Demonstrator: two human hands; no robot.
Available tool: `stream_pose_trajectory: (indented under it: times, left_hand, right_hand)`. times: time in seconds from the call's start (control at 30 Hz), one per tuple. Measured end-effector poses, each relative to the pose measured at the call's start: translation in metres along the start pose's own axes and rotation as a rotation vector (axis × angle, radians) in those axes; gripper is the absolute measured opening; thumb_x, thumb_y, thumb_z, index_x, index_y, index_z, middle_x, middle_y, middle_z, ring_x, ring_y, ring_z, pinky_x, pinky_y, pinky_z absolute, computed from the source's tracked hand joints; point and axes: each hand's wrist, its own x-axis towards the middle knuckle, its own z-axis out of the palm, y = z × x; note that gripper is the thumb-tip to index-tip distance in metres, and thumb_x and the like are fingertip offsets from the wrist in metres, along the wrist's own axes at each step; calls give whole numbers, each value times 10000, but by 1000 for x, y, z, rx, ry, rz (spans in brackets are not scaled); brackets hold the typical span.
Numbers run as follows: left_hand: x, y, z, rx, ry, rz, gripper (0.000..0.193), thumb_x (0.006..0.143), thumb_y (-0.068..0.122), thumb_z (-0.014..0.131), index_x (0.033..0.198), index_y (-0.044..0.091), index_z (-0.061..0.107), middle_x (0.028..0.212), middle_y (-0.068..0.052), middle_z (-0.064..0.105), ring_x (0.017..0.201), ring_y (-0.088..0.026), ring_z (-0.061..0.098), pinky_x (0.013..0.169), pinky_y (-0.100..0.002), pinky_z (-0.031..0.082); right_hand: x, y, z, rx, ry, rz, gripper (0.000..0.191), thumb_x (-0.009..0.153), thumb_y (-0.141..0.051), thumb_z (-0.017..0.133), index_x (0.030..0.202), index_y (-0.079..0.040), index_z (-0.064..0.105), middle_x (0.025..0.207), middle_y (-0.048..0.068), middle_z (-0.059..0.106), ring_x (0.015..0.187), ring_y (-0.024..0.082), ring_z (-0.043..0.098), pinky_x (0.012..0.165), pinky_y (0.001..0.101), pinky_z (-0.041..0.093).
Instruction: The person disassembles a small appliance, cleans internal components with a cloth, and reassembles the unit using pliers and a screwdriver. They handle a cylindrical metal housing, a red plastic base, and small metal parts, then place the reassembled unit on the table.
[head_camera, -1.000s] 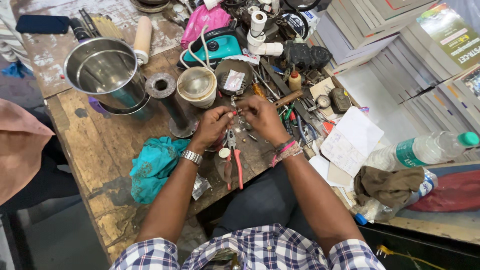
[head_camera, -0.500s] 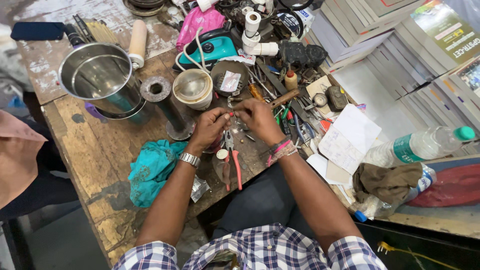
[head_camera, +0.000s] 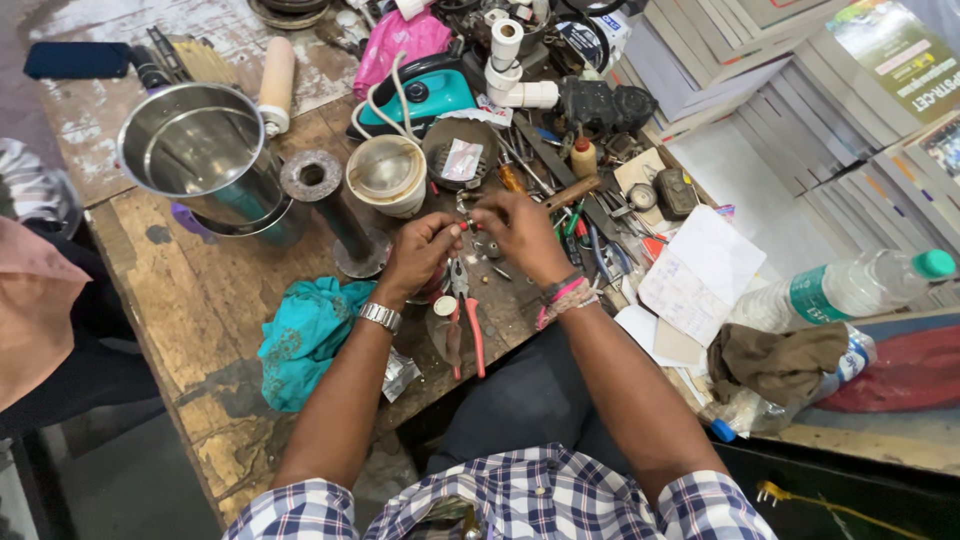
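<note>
cluttered wooden workbench (head_camera: 190, 300), left hand (head_camera: 420, 255) and right hand (head_camera: 520, 232) pinching one small part (head_camera: 466, 224), pliers (head_camera: 465, 315) below

Worn wooden bench (head_camera: 190, 300) bears teal cloth (head_camera: 305, 338), pliers (head_camera: 466, 315), steel pot (head_camera: 205, 160).

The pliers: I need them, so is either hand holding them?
No, the red-handled pliers lie on the table below both hands.

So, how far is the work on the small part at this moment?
Looks mid-way. Both hands meet over the bench: the left hand and right hand pinch a small part between the fingertips; what it is, I cannot tell. The red-handled pliers lie put down below them. The teal iron and steel pot stand untouched behind.
</note>
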Motion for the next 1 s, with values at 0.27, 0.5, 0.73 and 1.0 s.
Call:
stream_pose_trajectory:
  times: [0.27,0.5,0.73,1.0]
  left_hand:
    - [-1,-8,1,2,1,52,207,1022,195,635,1108,16,693,855,27,668,765,-42,603,677,-204,493]
    - [0,-7,2,-78,69,60,176,992,158,679,1099,20,656,854,28,636,720,-35,562,614,-201,452]
    - [-1,-2,5,-120,112,3,189,1013,230,664,1003,41,661,812,7,663,611,-31,548,499,-184,428]
    - [0,11,9,-222,363,-23,229,978,258,705,932,41,650,741,-13,665,579,-58,576,465,-196,413]
  right_hand:
    - [-10,27,10,153,36,-85,333,859,-110,705,1175,-10,666,1037,131,720,982,297,717,859,364,566]
    - [-110,50,59,-328,-526,311,359,858,-270,775,1138,-60,695,1053,244,718,976,386,714,869,459,567]
    - [-141,43,101,-408,-136,218,509,766,-217,758,1186,22,601,1017,251,683,893,438,691,781,505,560]
    - [-129,60,45,-128,-187,578,396,965,-436,689,934,-41,663,929,263,734,830,362,711,774,444,518]
